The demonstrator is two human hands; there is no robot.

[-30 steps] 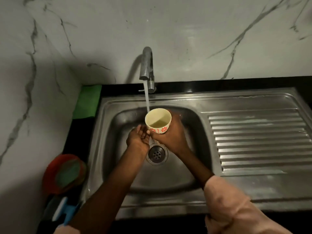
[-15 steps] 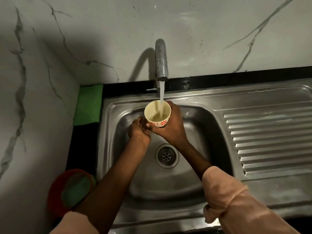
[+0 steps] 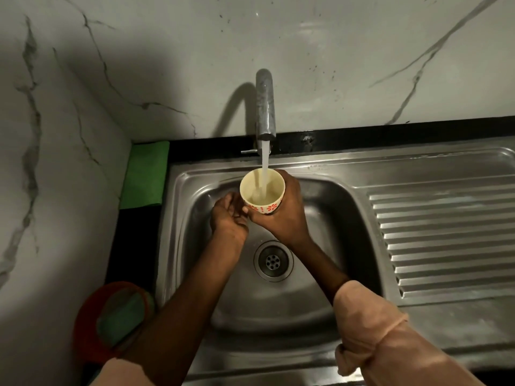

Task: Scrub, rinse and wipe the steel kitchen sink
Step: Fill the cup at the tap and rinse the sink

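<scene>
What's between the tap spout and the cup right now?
In the head view, only a running water stream joins the tap spout to the cup.

Black counter point(image 3: 139, 246), green cloth point(image 3: 145, 174), perhaps orange dish point(image 3: 92, 330)

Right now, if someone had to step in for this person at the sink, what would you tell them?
Right hand: grips the small cup upright under the running tap, and water is falling into it.
Left hand: cupped beside the cup near its base, holding nothing; I cannot tell if it touches the cup.
Both hands are over the basin of the steel sink, above the drain.
A green cloth lies at the back left corner; a scrub pad sits in a red dish at the front left.
Done: the cup is partly full.
Left: rinse the basin, then wipe. Whether scrubbing is finished I cannot tell.
</scene>
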